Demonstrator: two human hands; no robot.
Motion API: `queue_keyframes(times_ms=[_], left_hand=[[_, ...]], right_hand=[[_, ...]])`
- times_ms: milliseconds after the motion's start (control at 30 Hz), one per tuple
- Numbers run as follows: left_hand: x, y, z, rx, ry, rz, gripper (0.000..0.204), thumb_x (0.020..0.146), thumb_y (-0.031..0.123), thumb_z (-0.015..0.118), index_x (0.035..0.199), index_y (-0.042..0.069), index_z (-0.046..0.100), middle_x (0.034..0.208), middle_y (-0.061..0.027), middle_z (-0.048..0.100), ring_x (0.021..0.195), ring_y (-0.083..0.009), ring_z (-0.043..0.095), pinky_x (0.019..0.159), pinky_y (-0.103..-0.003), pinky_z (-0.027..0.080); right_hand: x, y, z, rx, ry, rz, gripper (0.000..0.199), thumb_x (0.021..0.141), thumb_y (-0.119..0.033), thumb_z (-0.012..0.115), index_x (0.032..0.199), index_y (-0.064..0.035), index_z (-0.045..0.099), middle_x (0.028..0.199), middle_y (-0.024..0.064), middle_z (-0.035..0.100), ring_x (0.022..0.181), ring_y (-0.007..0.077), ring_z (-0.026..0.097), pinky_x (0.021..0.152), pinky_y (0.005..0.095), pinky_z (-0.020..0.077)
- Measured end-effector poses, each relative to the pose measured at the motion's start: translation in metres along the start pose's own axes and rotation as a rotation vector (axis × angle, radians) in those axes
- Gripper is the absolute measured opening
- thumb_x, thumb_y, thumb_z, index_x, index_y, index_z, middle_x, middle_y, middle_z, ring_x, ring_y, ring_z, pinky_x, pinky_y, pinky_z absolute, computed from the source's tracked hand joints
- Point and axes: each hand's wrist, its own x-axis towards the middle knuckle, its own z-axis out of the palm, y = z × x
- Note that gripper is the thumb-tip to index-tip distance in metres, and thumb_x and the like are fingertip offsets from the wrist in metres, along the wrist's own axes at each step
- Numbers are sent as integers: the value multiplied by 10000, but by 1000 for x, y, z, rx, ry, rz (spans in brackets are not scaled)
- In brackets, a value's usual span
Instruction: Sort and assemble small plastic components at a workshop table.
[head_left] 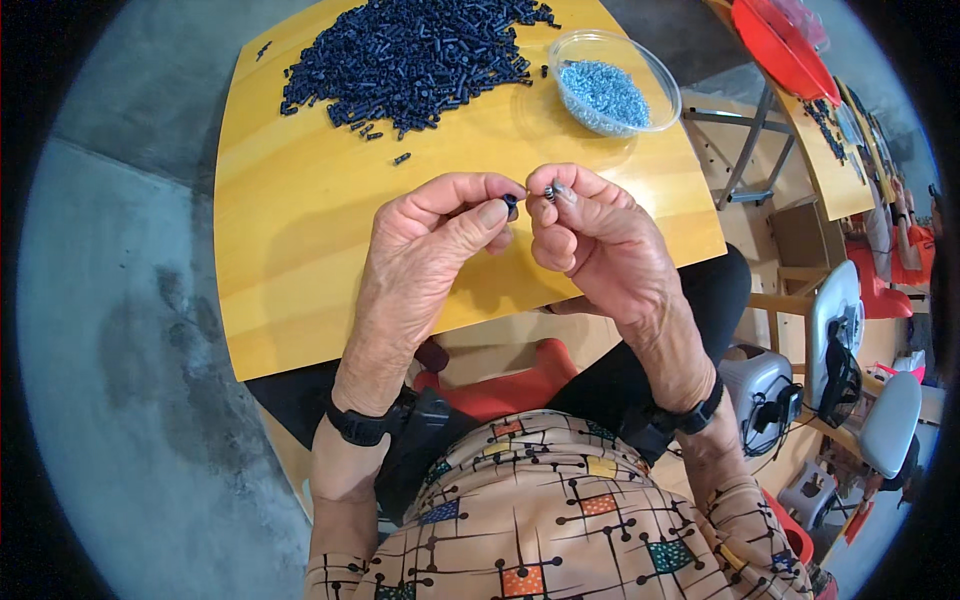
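Over the yellow table, my left hand pinches a small dark plastic piece between thumb and forefinger. Right beside it, the thumb and forefinger of my right hand close on a tiny striped, metallic-looking piece, perhaps a spring; its shape is partly hidden by the fingertips. The fingertips of both hands nearly meet. Beyond them lies a big heap of small dark plastic pieces, with one loose dark piece nearer to me. A clear round bowl holds many small, light-blue translucent parts.
At the right stands another table bearing a red basin and small dark parts. A folding metal leg frame is between the tables. Grey stools stand lower right. Another person in orange is at the far right.
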Motion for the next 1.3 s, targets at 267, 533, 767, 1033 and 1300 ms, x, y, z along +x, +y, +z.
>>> queue_keyframes(times_ms=[267,533,767,1033,1300], left_hand=[[0,-13,-12,-43,-3,62,170,824,49,600,981,-15,617,852,-64,641,744,-103,609,703,-221,500],[2,-20,-23,-154,-26,54,190,819,44,605,995,-27,613,853,-77,643,726,-111,616,690,-215,505],[1,-20,-28,-179,-27,49,208,812,53,617,1005,-23,617,865,-76,645,713,-98,597,691,-207,494],[-2,-23,-29,-128,-38,55,209,818,71,608,1010,-12,606,861,-51,632,721,-99,574,686,-218,469],[-14,-22,-30,168,21,194,173,770,-24,636,943,-7,640,834,-54,644,738,-88,600,693,-203,496]], right_hand=[[-1,15,1,-17,55,-22,161,873,-79,520,981,22,582,773,33,577,611,76,503,559,183,422],[3,26,7,-168,176,-81,158,838,-67,579,977,5,595,804,40,611,629,79,542,575,187,448],[6,32,11,-262,209,-120,129,841,-82,587,946,-8,603,771,34,609,614,72,546,571,174,456],[2,37,12,-245,194,-135,130,843,-91,587,943,-9,598,772,32,609,622,70,546,567,174,453],[-3,39,15,-298,186,-142,140,833,-87,599,951,-13,596,766,30,608,620,71,544,564,182,452]])
